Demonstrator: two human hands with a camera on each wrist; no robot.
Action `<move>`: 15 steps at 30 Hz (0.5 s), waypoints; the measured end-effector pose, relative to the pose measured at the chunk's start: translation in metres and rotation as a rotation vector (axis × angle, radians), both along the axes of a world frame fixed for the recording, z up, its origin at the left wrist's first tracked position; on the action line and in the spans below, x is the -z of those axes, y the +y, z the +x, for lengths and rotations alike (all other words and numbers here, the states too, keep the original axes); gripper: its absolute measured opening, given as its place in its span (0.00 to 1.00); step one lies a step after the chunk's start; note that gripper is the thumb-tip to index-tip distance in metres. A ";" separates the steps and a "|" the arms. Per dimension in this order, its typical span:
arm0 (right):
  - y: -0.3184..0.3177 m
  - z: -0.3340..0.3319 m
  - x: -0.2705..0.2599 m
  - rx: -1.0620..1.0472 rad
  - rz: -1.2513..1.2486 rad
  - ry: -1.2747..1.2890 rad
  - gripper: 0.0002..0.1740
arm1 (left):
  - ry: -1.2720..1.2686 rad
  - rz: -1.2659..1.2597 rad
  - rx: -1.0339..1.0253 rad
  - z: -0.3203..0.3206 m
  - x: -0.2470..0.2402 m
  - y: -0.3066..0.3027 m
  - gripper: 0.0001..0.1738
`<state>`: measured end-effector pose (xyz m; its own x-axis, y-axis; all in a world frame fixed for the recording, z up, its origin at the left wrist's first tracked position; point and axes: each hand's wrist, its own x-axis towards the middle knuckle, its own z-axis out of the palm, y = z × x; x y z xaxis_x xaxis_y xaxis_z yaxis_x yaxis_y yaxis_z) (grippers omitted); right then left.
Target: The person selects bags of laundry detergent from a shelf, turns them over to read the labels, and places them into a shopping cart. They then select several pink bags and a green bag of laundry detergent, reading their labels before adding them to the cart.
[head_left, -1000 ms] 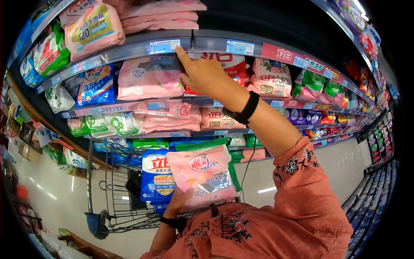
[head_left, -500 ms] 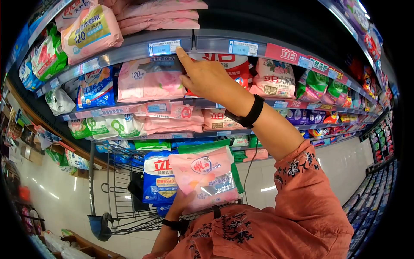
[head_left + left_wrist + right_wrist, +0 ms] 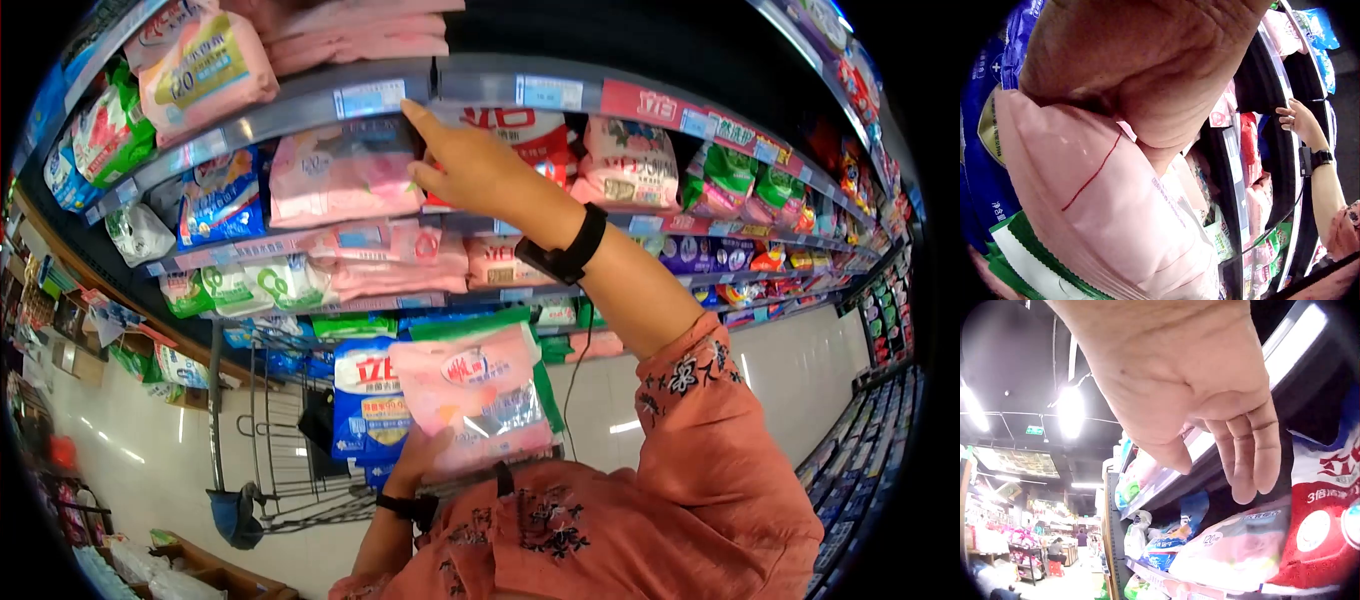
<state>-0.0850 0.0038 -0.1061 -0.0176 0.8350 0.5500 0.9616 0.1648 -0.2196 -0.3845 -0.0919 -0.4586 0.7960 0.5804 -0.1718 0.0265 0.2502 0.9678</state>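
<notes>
My left hand holds a pink bag of washing powder by its lower left side, in front of the body. In the left wrist view that hand covers one edge of the pink bag, and its fingertips are hidden. My right hand reaches up to the shelf, its index fingertip right at the right end of a price label. Seen from the right wrist, the right hand holds nothing, with its thumb apart and several fingers loosely extended.
A shopping cart stands behind the pink bag, with a blue bag and a green-edged bag beside it. Shelves hold a pink bag, a red bag and others. A thin cable hangs below the right wrist.
The head view has shifted slightly. The right index finger stays at the same price label, and the left hand keeps its hold on the pink bag.
</notes>
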 end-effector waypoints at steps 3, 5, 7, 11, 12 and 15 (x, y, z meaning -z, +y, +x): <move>-0.026 0.006 0.026 -0.029 -0.101 0.138 0.35 | 0.105 0.055 -0.027 -0.004 -0.018 -0.010 0.33; -0.047 0.024 0.068 -0.067 -0.221 0.241 0.31 | 0.064 0.055 -0.068 -0.004 -0.005 -0.010 0.32; -0.089 0.024 0.097 0.020 -0.491 0.478 0.29 | 0.166 -0.087 -0.091 -0.003 -0.009 -0.010 0.29; -0.173 0.056 0.203 0.220 -0.832 0.835 0.25 | 0.115 -0.174 -0.169 0.000 -0.003 -0.016 0.29; -0.195 0.054 0.217 0.284 -0.878 0.872 0.28 | 0.115 -0.186 -0.181 -0.001 -0.001 -0.017 0.29; -0.242 0.041 0.254 0.333 -0.990 1.121 0.31 | 0.089 -0.246 -0.225 0.003 -0.012 -0.022 0.27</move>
